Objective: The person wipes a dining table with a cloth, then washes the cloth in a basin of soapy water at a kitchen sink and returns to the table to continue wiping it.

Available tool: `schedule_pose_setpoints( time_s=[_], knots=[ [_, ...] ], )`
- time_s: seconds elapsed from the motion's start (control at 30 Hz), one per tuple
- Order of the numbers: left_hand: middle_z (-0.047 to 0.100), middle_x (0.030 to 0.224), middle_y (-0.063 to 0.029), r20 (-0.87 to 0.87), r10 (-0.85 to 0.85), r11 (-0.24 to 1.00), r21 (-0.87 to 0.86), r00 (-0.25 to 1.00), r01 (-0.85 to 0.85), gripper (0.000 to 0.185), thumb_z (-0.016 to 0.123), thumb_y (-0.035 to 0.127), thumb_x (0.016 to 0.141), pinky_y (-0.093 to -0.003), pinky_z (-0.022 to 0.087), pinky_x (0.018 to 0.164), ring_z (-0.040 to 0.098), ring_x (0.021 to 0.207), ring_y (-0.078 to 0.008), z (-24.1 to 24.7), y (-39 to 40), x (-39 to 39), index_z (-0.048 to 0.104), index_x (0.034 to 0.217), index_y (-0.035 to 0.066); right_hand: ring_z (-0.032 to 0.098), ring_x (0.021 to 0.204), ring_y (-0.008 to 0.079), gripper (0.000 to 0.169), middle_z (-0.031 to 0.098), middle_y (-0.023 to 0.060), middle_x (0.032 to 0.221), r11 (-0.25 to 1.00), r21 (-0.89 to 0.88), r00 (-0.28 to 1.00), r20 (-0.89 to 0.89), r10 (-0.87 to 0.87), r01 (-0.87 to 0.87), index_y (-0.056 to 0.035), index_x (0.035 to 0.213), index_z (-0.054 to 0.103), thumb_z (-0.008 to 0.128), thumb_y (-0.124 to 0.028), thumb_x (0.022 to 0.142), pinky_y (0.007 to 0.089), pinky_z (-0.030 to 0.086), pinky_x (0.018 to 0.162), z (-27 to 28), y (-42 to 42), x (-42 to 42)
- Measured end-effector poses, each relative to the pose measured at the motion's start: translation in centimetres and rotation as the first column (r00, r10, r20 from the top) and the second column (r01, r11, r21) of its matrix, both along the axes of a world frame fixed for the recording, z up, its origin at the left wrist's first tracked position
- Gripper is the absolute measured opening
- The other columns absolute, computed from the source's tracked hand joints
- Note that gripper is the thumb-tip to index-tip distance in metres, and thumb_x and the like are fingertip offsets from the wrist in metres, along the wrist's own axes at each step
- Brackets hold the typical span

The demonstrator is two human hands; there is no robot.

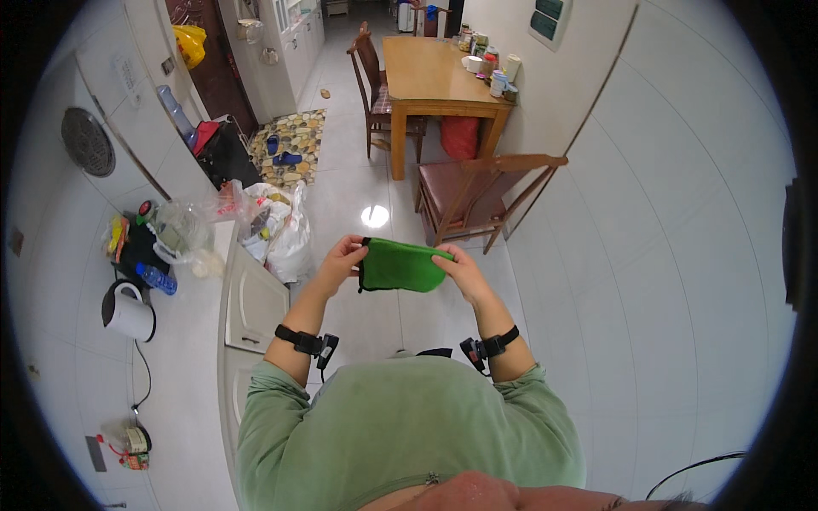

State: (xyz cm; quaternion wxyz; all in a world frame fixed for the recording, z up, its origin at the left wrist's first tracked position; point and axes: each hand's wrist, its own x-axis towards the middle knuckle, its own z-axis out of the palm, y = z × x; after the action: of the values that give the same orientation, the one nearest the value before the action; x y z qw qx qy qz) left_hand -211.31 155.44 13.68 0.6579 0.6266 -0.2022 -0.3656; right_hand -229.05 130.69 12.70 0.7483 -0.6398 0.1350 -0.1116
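Note:
A green cloth (402,267) with a black edging along its left side is stretched between my two hands, above the tiled floor. It looks folded over, with a rounded right end. My left hand (342,263) pinches it at the black-edged left side, thumb in front. At the upper right corner my right hand (461,269) grips it between thumb and fingers. Each forearm carries a black strap with a small device, the left strap (305,341) and the right strap (491,348).
On the left runs a white counter (185,358) with an electric kettle (131,313) and a blue-capped bottle (156,279). White plastic bags (287,243) stand on the floor beside it. Ahead are a wooden chair (473,191) and a table (425,73); a tiled wall (639,287) rises at right.

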Motion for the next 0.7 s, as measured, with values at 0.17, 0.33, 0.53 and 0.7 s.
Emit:
schedule_pose_setpoints(
  time_s=[0.17, 0.33, 0.53, 0.7],
  knots=[
    [0.063, 0.098, -0.0001, 0.041, 0.108, 0.994, -0.041, 0.993, -0.106, 0.020, 0.061, 0.022, 0.097, -0.0280, 0.050, 0.080, 0.060, 0.090, -0.0102, 0.3, -3.9, 10.9, 0.059, 0.112, 0.009, 0.056, 0.088, 0.0087, 0.019, 0.063, -0.0015, 0.095, 0.999, 0.032, 1.000, 0.005, 0.002, -0.002, -0.0050, 0.108, 0.063, 0.065, -0.019, 0.094, 0.0241, 0.044, 0.077, 1.2, -5.0, 13.0],
    [0.065, 0.096, -0.0007, 0.061, 0.151, 0.977, -0.159, 0.987, -0.139, 0.018, 0.064, 0.017, 0.094, -0.0253, 0.046, 0.084, 0.059, 0.090, -0.0105, -2.2, -8.6, 23.8, 0.061, 0.106, 0.003, 0.055, 0.086, 0.0090, 0.022, 0.062, -0.0002, 0.093, 0.998, -0.056, 0.999, -0.022, -0.032, 0.030, -0.0031, 0.107, 0.063, 0.066, -0.019, 0.093, 0.0254, 0.045, 0.076, -0.4, -9.1, 26.0],
    [0.064, 0.099, -0.0008, 0.111, 0.016, 0.995, -0.096, 0.994, -0.005, 0.017, 0.065, 0.017, 0.094, -0.0251, 0.044, 0.087, 0.058, 0.094, -0.0101, -4.1, -18.7, 42.5, 0.062, 0.106, 0.005, 0.054, 0.080, 0.0084, 0.020, 0.061, -0.0002, 0.090, 0.989, -0.071, 0.991, -0.028, -0.130, 0.127, -0.0030, 0.107, 0.063, 0.065, -0.017, 0.094, 0.0237, 0.044, 0.072, -3.2, -16.2, 40.5],
    [0.063, 0.095, 0.0006, 0.146, -0.126, 0.989, -0.053, 0.981, 0.135, 0.016, 0.067, 0.016, 0.092, -0.0256, 0.044, 0.084, 0.056, 0.090, -0.0093, -4.8, -28.0, 54.2, 0.062, 0.103, 0.005, 0.057, 0.083, 0.0087, 0.020, 0.063, 0.0017, 0.093, 0.967, 0.108, 0.972, -0.001, -0.233, 0.232, -0.0017, 0.108, 0.062, 0.065, -0.016, 0.094, 0.0239, 0.046, 0.073, -2.2, -23.4, 49.9]
  ],
)
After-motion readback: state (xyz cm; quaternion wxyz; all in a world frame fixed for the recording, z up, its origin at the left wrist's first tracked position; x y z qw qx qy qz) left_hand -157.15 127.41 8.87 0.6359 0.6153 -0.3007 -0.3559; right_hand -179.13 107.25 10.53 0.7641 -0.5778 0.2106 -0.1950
